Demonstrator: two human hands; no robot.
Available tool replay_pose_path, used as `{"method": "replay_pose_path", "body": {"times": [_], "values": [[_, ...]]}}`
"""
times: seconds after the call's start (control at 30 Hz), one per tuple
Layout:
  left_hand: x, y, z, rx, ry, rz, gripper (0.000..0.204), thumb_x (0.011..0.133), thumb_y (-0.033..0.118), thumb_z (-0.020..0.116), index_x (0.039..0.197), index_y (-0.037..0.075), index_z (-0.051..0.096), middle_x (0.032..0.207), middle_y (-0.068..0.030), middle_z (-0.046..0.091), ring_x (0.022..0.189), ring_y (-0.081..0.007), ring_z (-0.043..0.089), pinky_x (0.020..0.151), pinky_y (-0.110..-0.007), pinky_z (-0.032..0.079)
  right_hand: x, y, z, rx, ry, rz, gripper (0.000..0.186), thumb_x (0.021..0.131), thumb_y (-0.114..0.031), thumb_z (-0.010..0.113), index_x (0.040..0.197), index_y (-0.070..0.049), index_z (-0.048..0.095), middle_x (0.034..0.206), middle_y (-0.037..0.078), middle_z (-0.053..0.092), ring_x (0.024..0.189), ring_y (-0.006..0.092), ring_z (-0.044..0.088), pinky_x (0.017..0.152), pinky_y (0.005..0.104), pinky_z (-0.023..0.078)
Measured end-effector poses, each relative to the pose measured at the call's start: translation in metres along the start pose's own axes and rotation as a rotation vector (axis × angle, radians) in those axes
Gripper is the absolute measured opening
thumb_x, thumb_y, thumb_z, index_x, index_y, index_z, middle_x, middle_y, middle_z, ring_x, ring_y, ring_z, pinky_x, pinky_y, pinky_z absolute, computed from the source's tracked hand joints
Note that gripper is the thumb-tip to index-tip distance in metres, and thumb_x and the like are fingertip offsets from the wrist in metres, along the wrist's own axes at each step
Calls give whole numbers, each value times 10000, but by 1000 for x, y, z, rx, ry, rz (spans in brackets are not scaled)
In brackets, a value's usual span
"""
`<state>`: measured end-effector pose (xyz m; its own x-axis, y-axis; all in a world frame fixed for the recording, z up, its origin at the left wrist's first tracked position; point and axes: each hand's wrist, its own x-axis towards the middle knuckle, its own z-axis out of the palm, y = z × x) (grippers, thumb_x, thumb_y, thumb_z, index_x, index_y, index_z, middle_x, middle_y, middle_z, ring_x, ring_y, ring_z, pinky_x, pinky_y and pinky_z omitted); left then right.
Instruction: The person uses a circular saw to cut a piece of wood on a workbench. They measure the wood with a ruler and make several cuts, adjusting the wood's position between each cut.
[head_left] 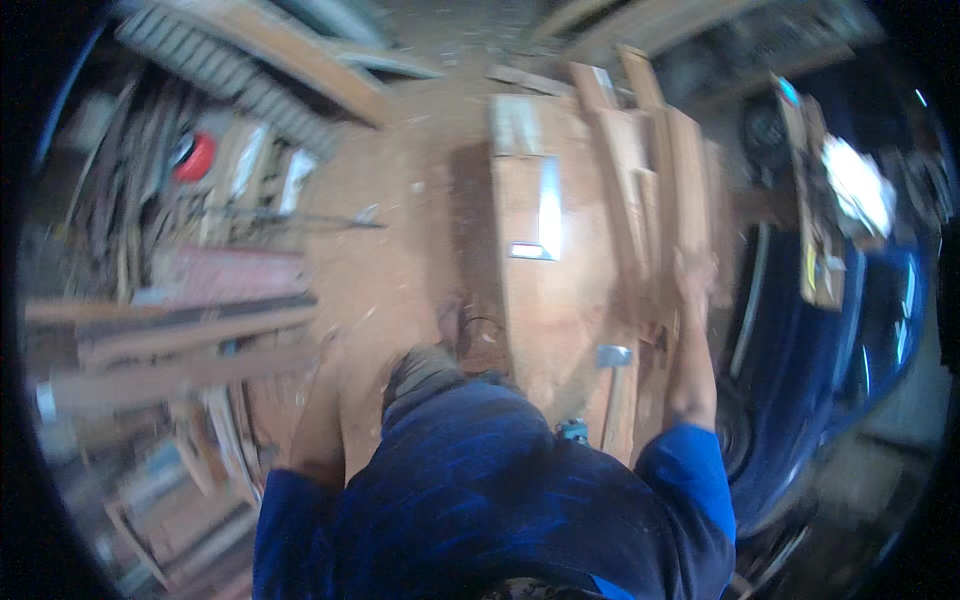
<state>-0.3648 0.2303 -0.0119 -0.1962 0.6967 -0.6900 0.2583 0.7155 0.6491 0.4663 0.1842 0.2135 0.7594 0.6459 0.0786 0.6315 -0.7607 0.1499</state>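
My right hand (696, 272) lies over the near part of a long wooden plank (686, 165) at the right side of the workbench (560, 320). Its fingers are smeared, so their grip on the plank is unclear. My left hand (332, 348) hangs low at my left side, blurred, close to the ends of stacked boards (200, 370); nothing shows clearly in it. On the bench top lies a metal square (549, 215). Nearer to me are a tool with a metal head and wooden handle (614, 358) and a teal tool (572, 431), partly hidden by my shirt.
More planks (620, 170) lie lengthwise beside the one under my right hand. A blue car (800, 350) stands to the right. Timber piles line the left side, with a red round object (195, 157) among them. Brown floor (390, 200) runs between bench and piles.
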Motion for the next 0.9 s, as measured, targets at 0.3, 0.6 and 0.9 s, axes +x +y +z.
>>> {"method": "replay_pose_path", "body": {"times": [0.3, 0.6, 0.9], "values": [[-114, -90, -31, -84, 94, -124, 421, 986, 362, 604, 1138, -22, 692, 936, -120, 705, 776, -215, 646, 688, -397, 528, -155, 83, 35, -66, 30, -179, 689, 988, -364, 533, 1582, -113, 291, 1574, 264, 341, 1423, 432, 378, 1134, 565, 348], [-246, -201, -135, 159, 292, -46, 463, 981, 412, 602, 1266, 54, 678, 985, -142, 735, 713, -247, 652, 665, -414, 533, -223, 6, 36, 279, 340, -533, 535, 999, -305, 569, 1415, 23, 490, 1471, 320, 426, 1362, 467, 434, 1078, 530, 430], [-386, -267, -187, 205, 205, -276, 443, 947, 456, 634, 1144, 77, 753, 1021, -125, 746, 735, -223, 667, 666, -387, 544, -536, -39, 145, 909, -543, -510, 537, 925, -261, 691, 1304, 101, 576, 1359, 332, 529, 1299, 466, 483, 1128, 463, 381]]}}
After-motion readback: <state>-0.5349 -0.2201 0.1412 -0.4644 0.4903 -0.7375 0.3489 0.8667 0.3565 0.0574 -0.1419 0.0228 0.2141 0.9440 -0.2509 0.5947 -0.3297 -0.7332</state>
